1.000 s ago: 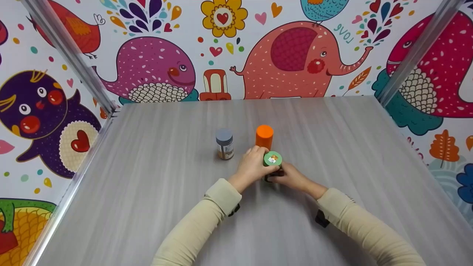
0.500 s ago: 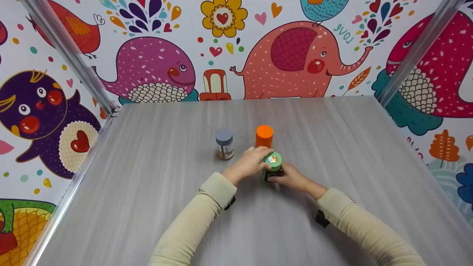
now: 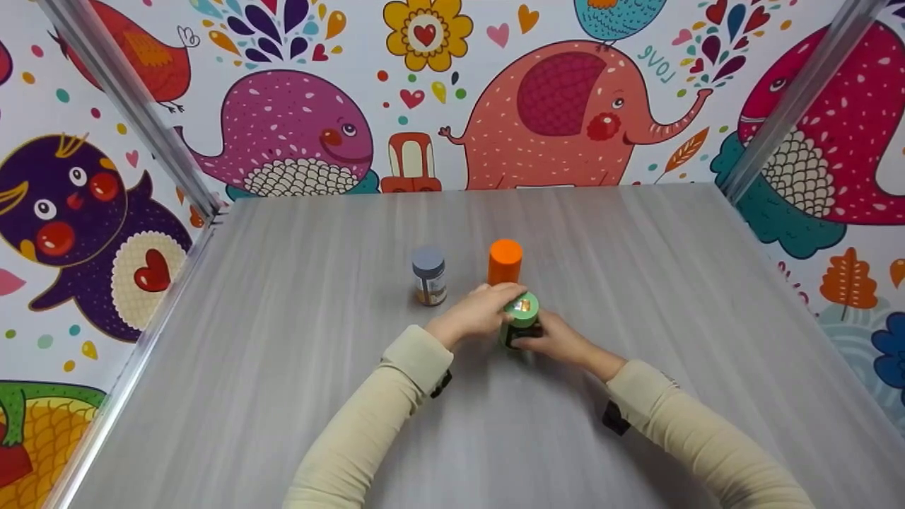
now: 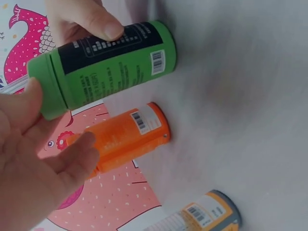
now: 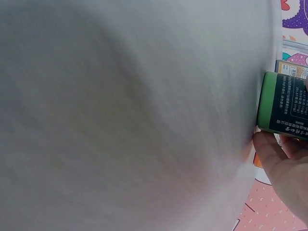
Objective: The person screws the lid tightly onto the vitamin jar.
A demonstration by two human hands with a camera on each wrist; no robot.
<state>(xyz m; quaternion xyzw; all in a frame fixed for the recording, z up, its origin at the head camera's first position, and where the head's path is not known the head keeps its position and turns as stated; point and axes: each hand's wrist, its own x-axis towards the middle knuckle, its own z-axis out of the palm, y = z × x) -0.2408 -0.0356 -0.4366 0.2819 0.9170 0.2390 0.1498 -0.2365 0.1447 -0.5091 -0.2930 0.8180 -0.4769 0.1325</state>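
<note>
A green canister (image 4: 110,72) with a dark label stands upright on the table, held by both hands. My left hand (image 3: 475,312) pinches its green lid (image 3: 524,307), thumb in front and index finger behind. The other left fingers (image 4: 82,151) extend loosely beyond the lid. My right hand (image 3: 565,343) grips the canister's body from the right, its thumb across the dark label in the left wrist view. Just behind the canister stands an orange canister (image 3: 505,261), its lower part hidden by the left hand. A jar with a grey lid (image 3: 429,274) stands to the left.
The grey wood-grain table (image 3: 297,297) extends around the containers. Patterned panels with cartoon animals (image 3: 551,113) rise at the back and sides. Metal posts (image 3: 134,106) stand at the back corners.
My left hand has turned about the lid and its wrist has shifted left, uncovering more of the canister's front. My right hand and the other containers have stayed in place.
</note>
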